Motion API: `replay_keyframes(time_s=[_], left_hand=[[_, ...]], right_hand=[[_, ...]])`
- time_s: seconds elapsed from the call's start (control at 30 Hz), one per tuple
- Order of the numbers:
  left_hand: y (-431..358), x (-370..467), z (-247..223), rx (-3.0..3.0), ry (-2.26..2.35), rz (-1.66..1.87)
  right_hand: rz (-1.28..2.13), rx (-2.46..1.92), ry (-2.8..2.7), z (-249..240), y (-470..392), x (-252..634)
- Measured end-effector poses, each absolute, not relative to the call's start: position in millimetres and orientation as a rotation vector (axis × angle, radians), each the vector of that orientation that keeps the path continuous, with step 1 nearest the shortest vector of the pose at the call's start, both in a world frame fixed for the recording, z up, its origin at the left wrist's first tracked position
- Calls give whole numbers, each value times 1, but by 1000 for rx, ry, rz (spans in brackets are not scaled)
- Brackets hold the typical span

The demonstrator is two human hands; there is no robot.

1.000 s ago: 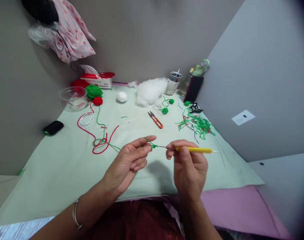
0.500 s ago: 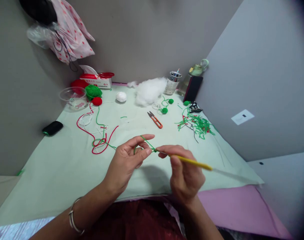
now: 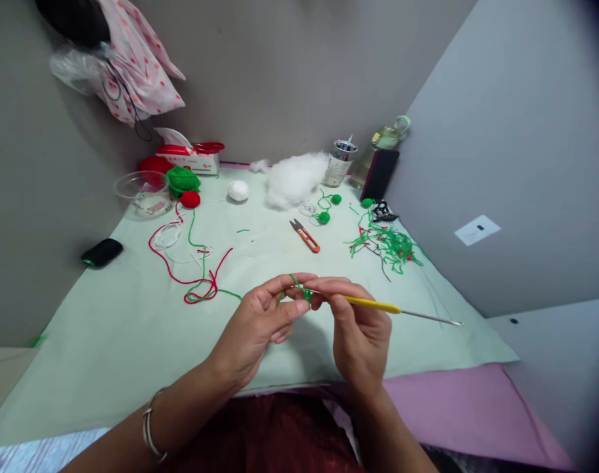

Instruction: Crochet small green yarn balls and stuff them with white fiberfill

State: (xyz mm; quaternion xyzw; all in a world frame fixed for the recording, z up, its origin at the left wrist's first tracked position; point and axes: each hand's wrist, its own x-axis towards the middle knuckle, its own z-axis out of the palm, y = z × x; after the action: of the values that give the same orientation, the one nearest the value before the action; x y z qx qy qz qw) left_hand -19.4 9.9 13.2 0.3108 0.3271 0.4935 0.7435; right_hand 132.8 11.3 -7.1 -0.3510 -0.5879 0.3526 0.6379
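Observation:
My left hand [image 3: 255, 325] pinches a small green crocheted piece [image 3: 307, 295] between thumb and fingers, and green yarn [image 3: 229, 292] runs from that hand back to the left. In my right hand [image 3: 361, 328] is a crochet hook with a yellow handle [image 3: 373, 303], held like a pen. The hook's near end points right; its other end meets the green piece at my left fingertips. The two hands are close together above the front middle of the table.
Orange snips [image 3: 305, 236] lie beyond my hands. White stuffing [image 3: 295, 180], a white ball [image 3: 238, 190] and a pen cup [image 3: 341, 163] stand further back. Yarn scraps [image 3: 395, 248] lie right; red yarn [image 3: 166, 263] and a plastic tub [image 3: 144, 196] are left.
My right hand has shifted slightly left, closer to my left hand. The hook is tilted less steeply and its tip now reaches over my left fingers. The yarn on the table has moved slightly.

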Motion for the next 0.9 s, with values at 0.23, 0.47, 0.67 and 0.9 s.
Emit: replay_keyframes(time_s=[0.23, 0.47, 0.67, 0.9], left_hand=[[10, -18, 8, 666, 776, 1142], [16, -20, 4, 455, 621, 1071], [12, -18, 6, 646, 733, 1129], [10, -21, 0, 871, 856, 1140]], right_hand=[[331, -863, -1690, -10, 5, 134], [554, -859, -1396, -11, 8, 140], [885, -823, -1313, -8, 12, 138], [1073, -785, -1126, -12, 14, 140]])
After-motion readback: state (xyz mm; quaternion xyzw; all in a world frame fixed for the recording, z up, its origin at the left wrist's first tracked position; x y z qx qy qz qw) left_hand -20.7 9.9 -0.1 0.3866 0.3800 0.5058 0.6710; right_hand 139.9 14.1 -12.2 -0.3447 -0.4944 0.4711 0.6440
